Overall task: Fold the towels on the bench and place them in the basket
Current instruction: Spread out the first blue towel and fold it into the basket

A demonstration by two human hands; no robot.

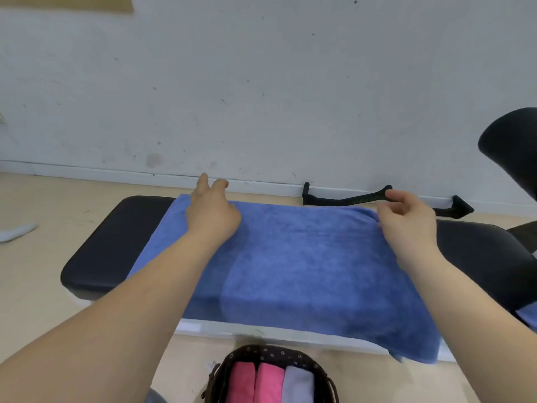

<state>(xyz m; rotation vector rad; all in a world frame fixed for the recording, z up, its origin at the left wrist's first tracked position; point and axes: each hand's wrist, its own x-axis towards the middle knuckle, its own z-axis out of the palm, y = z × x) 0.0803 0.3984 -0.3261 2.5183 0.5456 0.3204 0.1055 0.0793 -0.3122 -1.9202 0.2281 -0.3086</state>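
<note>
A blue towel (290, 257) lies spread flat across the black padded bench (116, 242), and its near edge hangs over the bench's front. My left hand (212, 210) is over the towel's far left corner, fingers loose and holding nothing. Over the far right corner, my right hand (406, 216) has thumb and fingers apart, fingertips at the towel's edge. The dark patterned basket (276, 351) stands on the floor below the bench. In it stand two pink folded towels (255, 382) and a pale lilac one (299, 385).
A white wall and baseboard run close behind the bench. A black bar-shaped stand (348, 199) lies by the wall. A black chair part (511, 141) juts in at the right. More blue cloth (529, 318) shows at the right edge, and a grey object (17, 232) lies on the floor at left.
</note>
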